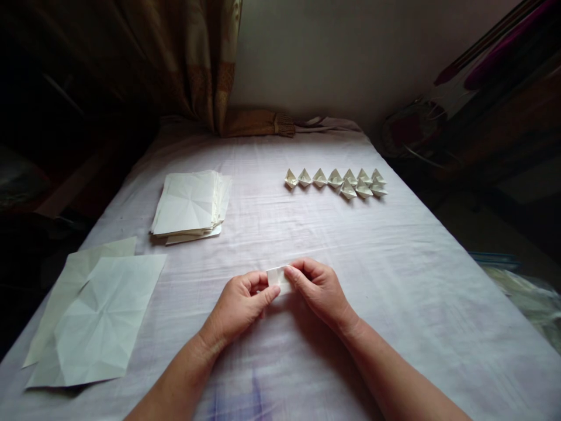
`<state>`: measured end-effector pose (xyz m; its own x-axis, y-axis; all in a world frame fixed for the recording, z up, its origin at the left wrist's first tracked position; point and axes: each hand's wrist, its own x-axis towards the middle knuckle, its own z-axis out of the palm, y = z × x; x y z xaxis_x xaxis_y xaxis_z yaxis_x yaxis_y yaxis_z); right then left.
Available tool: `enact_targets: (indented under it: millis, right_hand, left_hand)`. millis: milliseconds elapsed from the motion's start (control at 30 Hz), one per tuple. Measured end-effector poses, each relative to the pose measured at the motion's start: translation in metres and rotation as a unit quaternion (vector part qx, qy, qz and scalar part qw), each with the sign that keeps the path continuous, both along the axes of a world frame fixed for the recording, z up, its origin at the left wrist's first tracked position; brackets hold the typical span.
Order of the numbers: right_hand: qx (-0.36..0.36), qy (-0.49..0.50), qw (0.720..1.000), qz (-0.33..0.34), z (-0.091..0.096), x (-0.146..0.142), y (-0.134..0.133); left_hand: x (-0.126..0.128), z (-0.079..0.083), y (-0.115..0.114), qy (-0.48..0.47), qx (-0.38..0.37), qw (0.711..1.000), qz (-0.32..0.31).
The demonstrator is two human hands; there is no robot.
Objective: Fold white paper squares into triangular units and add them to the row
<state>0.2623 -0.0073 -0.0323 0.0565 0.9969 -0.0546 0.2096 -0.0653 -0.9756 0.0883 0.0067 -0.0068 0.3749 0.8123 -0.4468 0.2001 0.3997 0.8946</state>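
A small folded piece of white paper [276,277] is held between both hands above the cloth-covered surface. My left hand [243,301] pinches its lower left part, the thumb pressed on the front face. My right hand [322,289] grips the right side, with the thumb near the top edge. The fingers behind the paper are mostly hidden. Farther off to the right stand several folded paper boats [335,178] in two rows, their peaks pointing up.
A stack of creased white sheets [186,202] lies at the left of the pale bedsheet [258,204]. Nearer on the left, loose creased sheets [105,318] overlap. A gold curtain [210,64] hangs at the back, beside a wall [315,58]. Bagged items [521,292] sit past the right edge.
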Motion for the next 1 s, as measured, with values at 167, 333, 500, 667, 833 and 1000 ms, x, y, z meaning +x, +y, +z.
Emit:
enact_targets:
  millis: [167, 333, 500, 667, 833, 1000]
  right_hand:
    - [0.014, 0.007, 0.999, 0.033, 0.005, 0.002, 0.001]
    - [-0.005, -0.029, 0.994, 0.107, 0.005, 0.005, -0.002]
    - [-0.017, 0.015, 0.991, 0.132, 0.007, 0.004, -0.003]
    - [-0.042, 0.031, 0.986, 0.157, 0.014, 0.005, -0.002]
    - [-0.033, 0.052, 0.99, 0.127, 0.012, 0.006, -0.001]
    - [-0.021, 0.055, 0.994, 0.096, 0.009, 0.009, 0.002]
  left_hand:
    - [0.002, -0.006, 0.0, 0.003, 0.01, 0.998, 0.056]
    - [0.003, -0.007, 0.0, -0.015, 0.028, 0.995, 0.094]
    - [0.0, -0.003, 0.0, -0.045, -0.011, 0.998, 0.042]
    - [-0.006, -0.009, 0.001, -0.038, -0.006, 0.998, 0.045]
    - [-0.006, -0.01, 0.003, -0.106, -0.049, 0.991, 0.068]
    - [-0.008, -0.007, 0.003, -0.108, -0.055, 0.992, 0.039]
